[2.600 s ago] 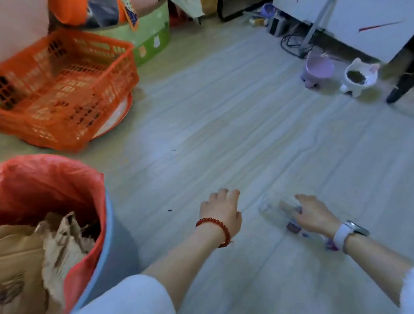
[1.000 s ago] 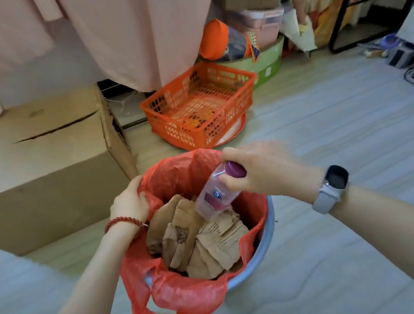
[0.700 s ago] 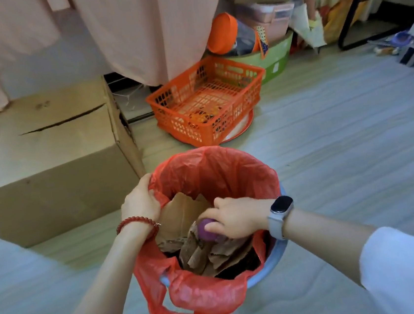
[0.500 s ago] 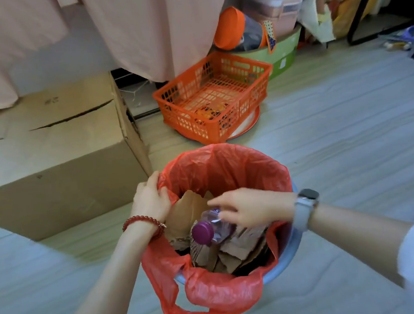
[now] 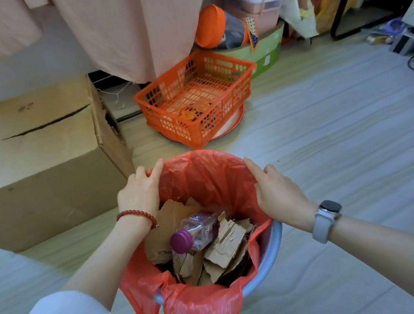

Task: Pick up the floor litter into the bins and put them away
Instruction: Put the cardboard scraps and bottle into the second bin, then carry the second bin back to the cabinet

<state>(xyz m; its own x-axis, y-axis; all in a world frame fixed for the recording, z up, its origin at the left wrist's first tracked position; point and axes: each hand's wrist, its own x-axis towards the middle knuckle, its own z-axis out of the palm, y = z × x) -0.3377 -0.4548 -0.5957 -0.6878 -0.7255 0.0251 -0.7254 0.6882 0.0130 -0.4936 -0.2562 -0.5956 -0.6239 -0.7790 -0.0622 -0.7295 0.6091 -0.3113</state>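
A blue-grey bin (image 5: 273,248) lined with a red plastic bag (image 5: 203,178) stands on the floor in front of me. Inside it, a clear plastic bottle (image 5: 199,230) with a purple cap lies on torn cardboard scraps (image 5: 226,248). My left hand (image 5: 139,191) holds the bin's left rim, thumb on the liner's inner side. On the opposite side, my right hand (image 5: 277,192) grips the right rim in the same way. Neither hand touches the bottle.
A large cardboard box (image 5: 41,160) sits close to the bin's left. An orange mesh basket (image 5: 195,95) rests on a round tray behind the bin, with a green tub (image 5: 267,50) of clutter beyond it. Cables and small items lie at far right.
My right hand picked the bottle off the floor, pushed it into the bin, let go and moved to the right rim. My left hand stayed on the left rim.
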